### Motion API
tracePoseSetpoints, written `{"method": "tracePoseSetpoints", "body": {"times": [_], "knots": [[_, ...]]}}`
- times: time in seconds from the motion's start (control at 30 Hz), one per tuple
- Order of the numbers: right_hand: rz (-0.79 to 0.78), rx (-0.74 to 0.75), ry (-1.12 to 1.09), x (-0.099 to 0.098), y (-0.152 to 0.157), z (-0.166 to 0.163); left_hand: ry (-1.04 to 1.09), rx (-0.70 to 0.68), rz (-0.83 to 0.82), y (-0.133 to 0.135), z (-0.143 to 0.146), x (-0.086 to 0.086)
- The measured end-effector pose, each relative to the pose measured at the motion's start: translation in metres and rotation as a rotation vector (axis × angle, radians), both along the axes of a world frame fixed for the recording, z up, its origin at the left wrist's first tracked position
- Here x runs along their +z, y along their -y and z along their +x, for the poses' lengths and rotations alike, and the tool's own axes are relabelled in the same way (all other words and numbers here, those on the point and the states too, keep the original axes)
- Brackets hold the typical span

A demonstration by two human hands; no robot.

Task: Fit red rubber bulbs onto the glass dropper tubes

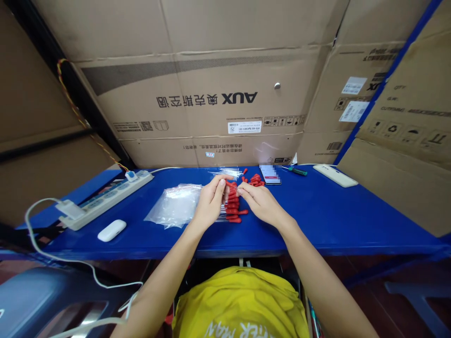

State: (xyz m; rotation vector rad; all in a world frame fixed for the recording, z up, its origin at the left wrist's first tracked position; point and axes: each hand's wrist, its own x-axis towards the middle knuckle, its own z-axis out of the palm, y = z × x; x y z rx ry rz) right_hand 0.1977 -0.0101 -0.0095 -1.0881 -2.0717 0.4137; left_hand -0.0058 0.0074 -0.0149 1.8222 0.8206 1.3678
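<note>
Both forearms reach toward twelve o'clock, wrists bent inward. The left hand's (208, 203) fingers pinch a smooth red bulb (230, 184); the right hand (262, 203) curls close at three, its grip unclear. Below, at six, red-bulbed clear tubes (233, 211) lie in a row; crinkled plastic bags (176, 204) sit at eight on the blue tabletop (327, 216).

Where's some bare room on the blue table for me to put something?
Mostly right of the right hand, nearer than the green-handled screwdriver and flat cream rectangular slab. A smaller patch lies between the white rounded case and clear plastic bags. It's crowded around the left hand: bags, red-bulbed clear tubes.
</note>
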Motion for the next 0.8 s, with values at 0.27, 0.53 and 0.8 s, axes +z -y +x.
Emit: {"method": "tracePoseSetpoints", "body": {"times": [0.27,0.53,0.8], "knots": [[0.006,-0.004,-0.052,0.002,0.007,-0.012,-0.043,0.056,0.088,0.003,-0.005,0.006],[-0.033,0.063,-0.133,0.001,0.007,-0.015,-0.007,0.097,0.093,0.006,-0.001,0.007],[-0.037,0.093,-0.180,0.002,0.007,-0.017,0.195,0.050,-0.025,0.013,0.012,0.007]]}}
